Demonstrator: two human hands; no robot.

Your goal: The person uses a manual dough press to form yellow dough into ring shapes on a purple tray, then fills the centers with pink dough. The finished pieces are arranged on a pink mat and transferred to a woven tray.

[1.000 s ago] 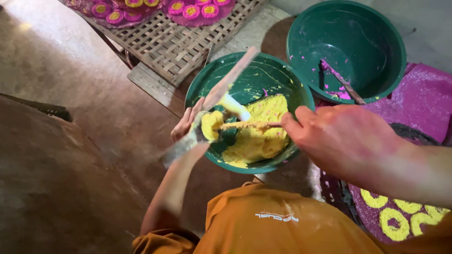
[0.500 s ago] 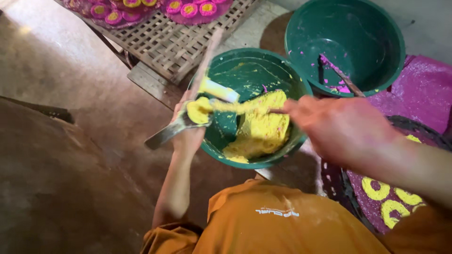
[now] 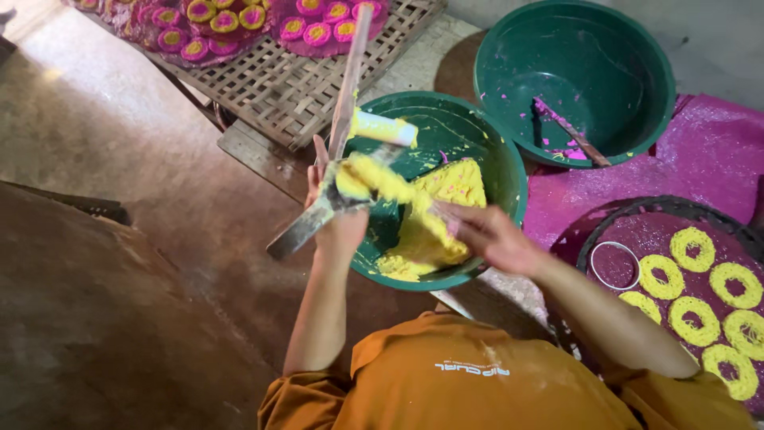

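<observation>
A green bowl [image 3: 485, 143] with a slab of yellow dough [image 3: 454, 191] sits in front of me. My left hand [image 3: 338, 227] is raised over the bowl's left rim. It grips a flat metal blade [image 3: 298, 231] and a long wooden stick [image 3: 350, 80] that points up, with a lump of yellow dough on them. A short white roller [image 3: 386, 129] smeared with yellow lies just above that lump. My right hand [image 3: 489, 235] is inside the bowl, fingers closed on a strip of yellow dough that stretches towards the left hand.
A second green bowl [image 3: 573, 80] behind holds a stick and pink crumbs. To the right, a purple mat [image 3: 716, 151] and a round tray [image 3: 605, 231] hold yellow dough rings [image 3: 692, 251] and a metal ring [image 3: 614, 265]. A woven bamboo rack [image 3: 278, 91] carries pink-and-yellow cakes [image 3: 306, 32].
My left hand has swung the stick from slanting to nearly upright. My right hand has moved down and left into the bowl, drawing out a strip of dough.
</observation>
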